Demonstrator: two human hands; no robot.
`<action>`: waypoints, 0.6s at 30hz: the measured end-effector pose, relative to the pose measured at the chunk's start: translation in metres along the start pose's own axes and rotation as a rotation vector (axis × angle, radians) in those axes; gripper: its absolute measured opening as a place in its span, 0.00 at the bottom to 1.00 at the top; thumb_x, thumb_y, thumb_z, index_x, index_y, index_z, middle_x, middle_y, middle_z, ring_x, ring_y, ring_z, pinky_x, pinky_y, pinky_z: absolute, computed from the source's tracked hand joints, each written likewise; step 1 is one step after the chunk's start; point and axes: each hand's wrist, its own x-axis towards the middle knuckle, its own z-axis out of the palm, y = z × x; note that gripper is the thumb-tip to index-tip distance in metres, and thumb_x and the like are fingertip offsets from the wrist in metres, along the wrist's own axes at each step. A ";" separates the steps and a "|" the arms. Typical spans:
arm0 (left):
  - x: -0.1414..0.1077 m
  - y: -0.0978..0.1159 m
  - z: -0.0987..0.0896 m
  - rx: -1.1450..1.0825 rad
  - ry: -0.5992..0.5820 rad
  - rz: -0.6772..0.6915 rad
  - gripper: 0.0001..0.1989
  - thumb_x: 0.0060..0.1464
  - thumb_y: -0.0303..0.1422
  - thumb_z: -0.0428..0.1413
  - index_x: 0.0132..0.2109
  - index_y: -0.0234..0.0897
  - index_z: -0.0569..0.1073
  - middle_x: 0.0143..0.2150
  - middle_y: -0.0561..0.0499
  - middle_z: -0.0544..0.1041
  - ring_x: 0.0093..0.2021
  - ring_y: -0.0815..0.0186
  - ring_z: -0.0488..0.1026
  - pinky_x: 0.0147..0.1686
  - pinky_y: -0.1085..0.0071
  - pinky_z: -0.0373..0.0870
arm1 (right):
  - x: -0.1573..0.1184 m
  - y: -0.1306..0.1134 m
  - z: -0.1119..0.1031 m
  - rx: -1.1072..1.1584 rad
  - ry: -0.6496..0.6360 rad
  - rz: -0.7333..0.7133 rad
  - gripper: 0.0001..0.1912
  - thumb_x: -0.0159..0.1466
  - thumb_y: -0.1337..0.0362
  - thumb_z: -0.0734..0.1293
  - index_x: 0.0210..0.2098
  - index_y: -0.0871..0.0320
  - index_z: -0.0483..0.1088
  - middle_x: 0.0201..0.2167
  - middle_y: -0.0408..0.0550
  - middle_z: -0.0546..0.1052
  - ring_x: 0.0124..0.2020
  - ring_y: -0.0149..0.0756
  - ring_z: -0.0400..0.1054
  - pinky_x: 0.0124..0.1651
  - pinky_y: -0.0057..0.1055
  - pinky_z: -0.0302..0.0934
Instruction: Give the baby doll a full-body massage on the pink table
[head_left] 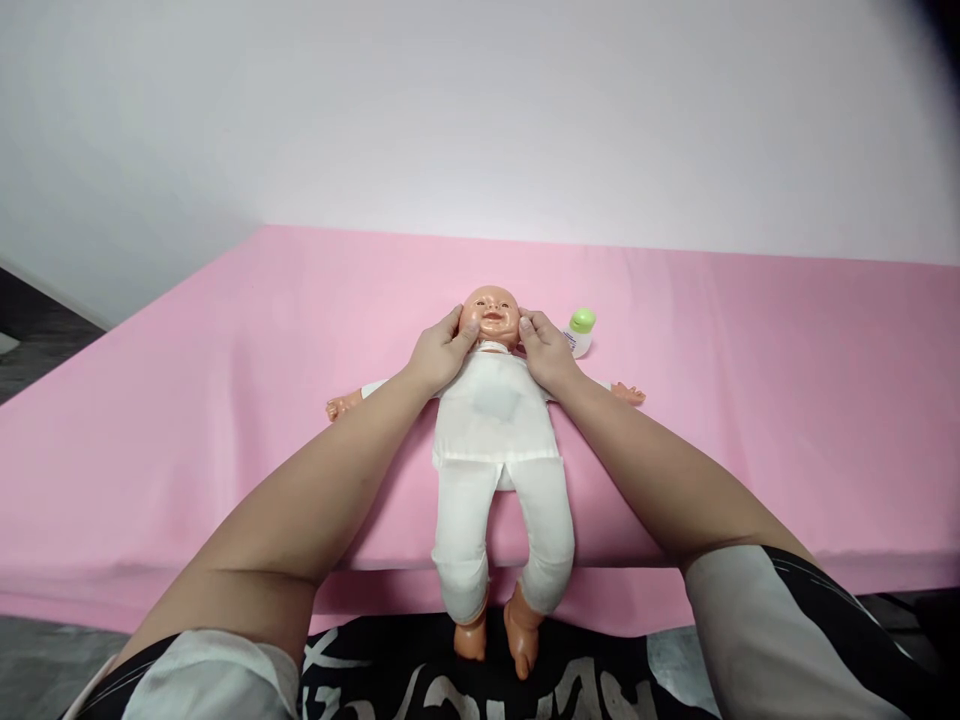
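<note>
A baby doll [495, 410] in a white top and white trousers lies on its back on the pink-covered table [300, 300], its arms spread and its feet past the front edge. My left hand [442, 350] rests against the left side of the doll's head, the thumb on its cheek. On the other side, my right hand [547, 350] touches the cheek and jaw. The fingers of both hands are bent round the head, and their tips are partly hidden behind it. A damp-looking grey patch shows on the doll's chest.
Just beyond my right hand a small clear bottle [579, 338] with a green cap is on the cloth. A pale wall [480, 120] rises behind the table. My black printed clothing [405, 670] is close to the front edge.
</note>
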 end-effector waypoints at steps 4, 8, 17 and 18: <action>-0.006 0.013 -0.005 0.030 -0.066 0.003 0.38 0.64 0.60 0.61 0.70 0.42 0.74 0.61 0.43 0.85 0.53 0.48 0.84 0.56 0.55 0.80 | -0.006 -0.012 -0.003 -0.147 -0.027 -0.009 0.39 0.66 0.34 0.75 0.65 0.52 0.71 0.61 0.54 0.83 0.60 0.53 0.79 0.62 0.50 0.75; -0.006 0.017 -0.005 0.116 -0.046 -0.021 0.45 0.59 0.62 0.64 0.73 0.39 0.71 0.62 0.41 0.84 0.54 0.44 0.84 0.57 0.52 0.79 | -0.009 -0.020 -0.004 -0.250 -0.011 0.022 0.44 0.57 0.31 0.80 0.61 0.52 0.71 0.55 0.56 0.85 0.55 0.58 0.81 0.55 0.51 0.77; -0.002 -0.001 -0.001 0.086 -0.033 -0.012 0.48 0.67 0.57 0.58 0.82 0.32 0.59 0.74 0.35 0.74 0.69 0.43 0.77 0.70 0.50 0.70 | -0.002 -0.009 -0.007 -0.191 -0.032 0.007 0.33 0.65 0.41 0.77 0.61 0.51 0.72 0.59 0.52 0.84 0.58 0.52 0.80 0.60 0.49 0.75; -0.001 -0.002 -0.001 0.092 -0.024 -0.009 0.47 0.68 0.57 0.56 0.82 0.32 0.59 0.74 0.35 0.74 0.71 0.44 0.76 0.72 0.50 0.68 | -0.001 -0.006 -0.009 -0.168 -0.049 -0.006 0.31 0.67 0.43 0.76 0.62 0.52 0.72 0.59 0.51 0.84 0.58 0.50 0.80 0.61 0.49 0.75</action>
